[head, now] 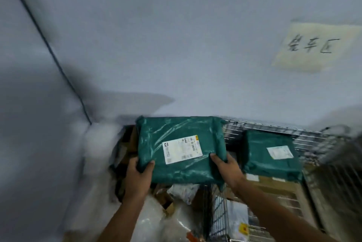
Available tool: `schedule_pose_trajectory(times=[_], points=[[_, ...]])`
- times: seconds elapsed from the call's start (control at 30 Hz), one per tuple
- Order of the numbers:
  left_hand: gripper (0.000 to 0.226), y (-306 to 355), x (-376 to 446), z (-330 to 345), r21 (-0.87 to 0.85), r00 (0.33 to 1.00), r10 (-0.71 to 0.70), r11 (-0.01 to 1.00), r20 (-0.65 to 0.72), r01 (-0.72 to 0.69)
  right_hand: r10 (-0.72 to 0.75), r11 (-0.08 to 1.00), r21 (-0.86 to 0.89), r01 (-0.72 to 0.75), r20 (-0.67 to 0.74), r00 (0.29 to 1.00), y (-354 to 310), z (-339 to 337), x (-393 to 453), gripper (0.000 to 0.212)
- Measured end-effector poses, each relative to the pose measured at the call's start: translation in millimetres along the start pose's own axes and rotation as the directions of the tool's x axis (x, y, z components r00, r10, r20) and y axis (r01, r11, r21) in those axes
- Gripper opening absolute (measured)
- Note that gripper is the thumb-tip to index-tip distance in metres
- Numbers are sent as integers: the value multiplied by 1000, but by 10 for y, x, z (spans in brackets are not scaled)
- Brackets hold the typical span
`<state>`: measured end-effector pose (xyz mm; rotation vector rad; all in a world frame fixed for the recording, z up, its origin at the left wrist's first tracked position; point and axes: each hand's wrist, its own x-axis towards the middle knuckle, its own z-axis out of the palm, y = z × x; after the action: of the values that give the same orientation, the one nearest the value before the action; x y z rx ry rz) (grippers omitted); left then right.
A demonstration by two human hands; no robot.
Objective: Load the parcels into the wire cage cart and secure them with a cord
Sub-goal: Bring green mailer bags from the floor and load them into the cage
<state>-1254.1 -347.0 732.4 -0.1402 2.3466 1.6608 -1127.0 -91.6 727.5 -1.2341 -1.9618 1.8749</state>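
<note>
I hold a flat green plastic-wrapped parcel with a white shipping label, raised in front of me. My left hand grips its near left corner and my right hand grips its near right edge. The parcel hangs over the left side of the wire cage cart. Inside the cart a second green parcel with a label rests on top of a brown cardboard box. No cord shows.
A pile of loose parcels, clear plastic bags and cardboard lies on the floor left of the cart. The cart's wire side stands between my arms. A handwritten paper sign hangs on the grey wall; a dark cable runs down to the corner.
</note>
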Motion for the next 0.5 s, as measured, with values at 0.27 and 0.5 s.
schedule_pose_trajectory(times=[0.27, 0.5], points=[[27, 405, -617, 2822, 51, 955, 24, 998, 297, -41, 133, 987, 121, -109, -218, 967, 637, -2672, 372, 16], [27, -19, -1242, 4043, 161, 929, -120, 985, 350, 67, 241, 948, 257, -186, -200, 950, 1251, -3802, 385, 30]])
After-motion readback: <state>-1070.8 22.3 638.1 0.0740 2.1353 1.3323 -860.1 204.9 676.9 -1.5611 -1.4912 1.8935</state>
